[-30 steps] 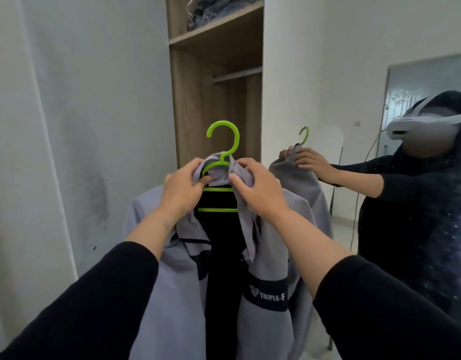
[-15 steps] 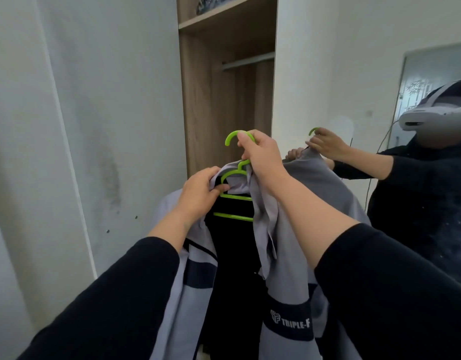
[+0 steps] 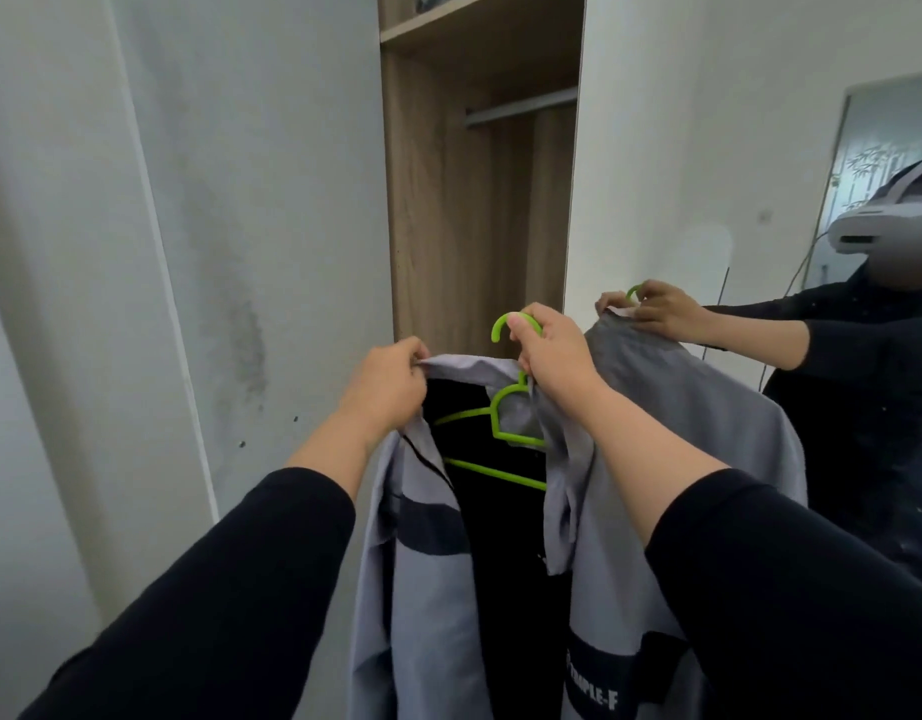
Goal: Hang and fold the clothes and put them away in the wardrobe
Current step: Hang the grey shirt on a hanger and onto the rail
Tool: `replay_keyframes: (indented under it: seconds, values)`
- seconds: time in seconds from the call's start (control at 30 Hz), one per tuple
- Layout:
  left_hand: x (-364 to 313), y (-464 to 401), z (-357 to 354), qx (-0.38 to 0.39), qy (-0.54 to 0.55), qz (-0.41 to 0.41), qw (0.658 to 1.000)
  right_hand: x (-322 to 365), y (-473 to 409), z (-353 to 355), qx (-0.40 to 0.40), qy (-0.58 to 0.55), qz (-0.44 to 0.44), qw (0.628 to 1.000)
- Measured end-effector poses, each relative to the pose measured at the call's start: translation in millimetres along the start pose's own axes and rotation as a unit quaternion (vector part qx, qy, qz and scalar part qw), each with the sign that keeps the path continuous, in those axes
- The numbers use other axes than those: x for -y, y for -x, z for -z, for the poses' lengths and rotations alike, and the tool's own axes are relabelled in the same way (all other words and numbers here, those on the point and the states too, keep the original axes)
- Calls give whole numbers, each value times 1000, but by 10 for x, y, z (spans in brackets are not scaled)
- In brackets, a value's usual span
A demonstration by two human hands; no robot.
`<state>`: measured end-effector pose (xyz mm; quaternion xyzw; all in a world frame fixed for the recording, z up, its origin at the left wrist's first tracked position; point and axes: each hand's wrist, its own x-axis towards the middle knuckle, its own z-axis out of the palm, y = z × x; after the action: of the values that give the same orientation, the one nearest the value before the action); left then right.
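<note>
A grey jacket (image 3: 417, 563) with black bands and a black lining hangs open on a bright green hanger (image 3: 500, 415) in front of me. My right hand (image 3: 555, 350) grips the hanger's hook at its neck, just below the curved top. My left hand (image 3: 389, 389) pinches the jacket's collar on the left side and holds it out from the hanger. Ahead stands the open wooden wardrobe (image 3: 443, 200) with a metal rail (image 3: 521, 109) high inside; the hanger is well below that rail.
A white wardrobe door (image 3: 241, 226) stands to the left of the opening and a white panel (image 3: 635, 148) to the right. A mirror (image 3: 885, 356) at the right reflects me and the jacket. A shelf (image 3: 479, 23) sits above the rail.
My right hand left the collar and took the hanger's hook. My left hand pulled the collar out to the left. The view has come closer to the wardrobe opening.
</note>
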<state>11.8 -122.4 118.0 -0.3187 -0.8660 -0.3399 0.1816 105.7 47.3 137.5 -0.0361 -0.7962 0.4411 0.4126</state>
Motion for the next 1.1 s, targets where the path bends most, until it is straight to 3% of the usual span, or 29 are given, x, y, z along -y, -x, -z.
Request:
replay_keyframes:
  seconds: [0.07, 0.13, 0.27, 0.33, 0.43, 0.57, 0.73, 0.83, 0.97, 1.1]
  values:
    - [-16, 68, -84, 106, 91, -28, 990, -11, -3, 15, -38, -34, -10, 999]
    - [13, 109, -180, 153, 95, -48, 983, 7, -17, 43, -71, -82, -29, 994]
    - [137, 116, -413, 113, 75, -67, 989, 58, -42, 58, -50, -142, -46, 988]
    - [220, 155, -505, 131, 24, -51, 990, 87, -43, 95, -42, -143, -46, 988]
    - [400, 210, -624, 148, -58, 16, 987, 116, -41, 217, -46, -150, -53, 986]
    - [629, 171, -664, 139, -60, 108, 983, 76, -74, 377, -56, -206, -62, 975]
    - [694, 47, -394, 29, -142, 72, 987, 37, -45, 448, -57, -177, -37, 982]
    - [610, -52, -293, 35, -141, 72, 987, 35, -56, 397, -51, -200, -41, 978]
    - [343, 30, -389, 99, -2, -33, 995, 155, -101, 193, -58, -260, -35, 963]
    - [-98, 114, -538, -16, 48, -188, 981, 253, -128, -23, -60, -232, -20, 971]
